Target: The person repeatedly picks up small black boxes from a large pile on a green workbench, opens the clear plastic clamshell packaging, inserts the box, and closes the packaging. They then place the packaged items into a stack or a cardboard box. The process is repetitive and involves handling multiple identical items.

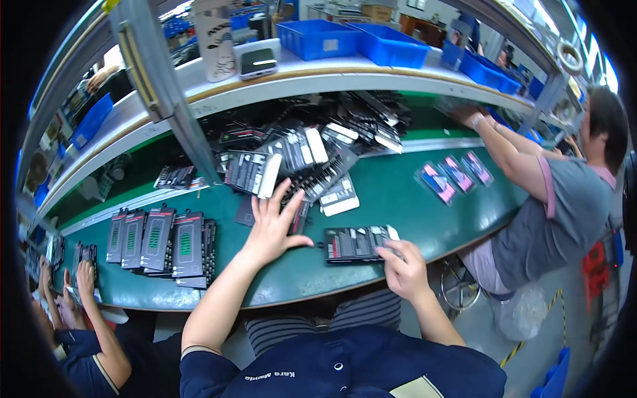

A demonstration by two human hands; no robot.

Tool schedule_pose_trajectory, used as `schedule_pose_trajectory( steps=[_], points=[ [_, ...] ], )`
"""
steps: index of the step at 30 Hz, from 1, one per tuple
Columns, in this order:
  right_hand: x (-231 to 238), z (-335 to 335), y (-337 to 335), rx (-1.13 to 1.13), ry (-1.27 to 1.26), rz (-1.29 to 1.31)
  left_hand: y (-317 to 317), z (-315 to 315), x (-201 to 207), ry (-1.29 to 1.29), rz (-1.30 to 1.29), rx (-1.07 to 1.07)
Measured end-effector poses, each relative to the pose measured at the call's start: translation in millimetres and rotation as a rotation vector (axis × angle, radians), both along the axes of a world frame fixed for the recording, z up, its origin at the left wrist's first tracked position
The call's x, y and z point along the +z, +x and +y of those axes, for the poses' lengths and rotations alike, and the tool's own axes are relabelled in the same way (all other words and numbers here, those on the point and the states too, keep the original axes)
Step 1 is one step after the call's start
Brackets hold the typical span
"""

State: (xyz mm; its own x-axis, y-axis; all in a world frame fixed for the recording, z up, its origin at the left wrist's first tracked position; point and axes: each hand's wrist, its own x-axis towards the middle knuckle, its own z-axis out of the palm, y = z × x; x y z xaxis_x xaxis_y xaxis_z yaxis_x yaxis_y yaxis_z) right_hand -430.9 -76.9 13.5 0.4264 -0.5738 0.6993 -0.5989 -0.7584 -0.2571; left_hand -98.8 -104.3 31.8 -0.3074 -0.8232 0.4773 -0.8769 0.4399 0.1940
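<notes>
My right hand [406, 270] pinches the right end of a flat black box [355, 245], beside its white end flap. The box lies back-side up on the green tabletop in front of me. My left hand [273, 224] is spread open over the near edge of a heap of black boxes [292, 151], fingertips toward the far side. Whether it touches the boxes beneath cannot be made out. Several boxes in the heap show white flaps. To the left stand neat overlapping stacks of black boxes [188, 245] with green panels on their fronts.
A metal post [162, 99] rises left of the heap, and a shelf [371, 81] with blue bins [317, 40] runs above it. At right a co-worker [564, 172] reaches past pink-and-blue packs [456, 174]. Another person's hands [85, 280] work at far left.
</notes>
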Motion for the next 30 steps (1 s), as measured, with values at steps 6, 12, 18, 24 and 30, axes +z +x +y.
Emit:
schedule_pose_trajectory(
  steps=[6, 12, 18, 24, 30],
  points=[
    [24, -88, -30, -0.203, -0.048, -0.09, -47, 37, 21, 0.03, -0.024, -0.273],
    [-11, -150, -90, -0.665, 0.126, 0.35, -82, 59, 10, 0.188, -0.061, -0.247],
    [1, -49, -29, -0.433, 0.25, 0.079, -89, 41, 7, 0.103, 0.051, -0.232],
    [28, -42, -51, 0.139, 0.68, 0.052, -79, 46, 18, 0.325, 0.149, -0.147],
    [30, -16, 3, 0.617, 0.96, -0.127, -76, 52, 13, 0.314, 0.174, -0.182]
  ],
)
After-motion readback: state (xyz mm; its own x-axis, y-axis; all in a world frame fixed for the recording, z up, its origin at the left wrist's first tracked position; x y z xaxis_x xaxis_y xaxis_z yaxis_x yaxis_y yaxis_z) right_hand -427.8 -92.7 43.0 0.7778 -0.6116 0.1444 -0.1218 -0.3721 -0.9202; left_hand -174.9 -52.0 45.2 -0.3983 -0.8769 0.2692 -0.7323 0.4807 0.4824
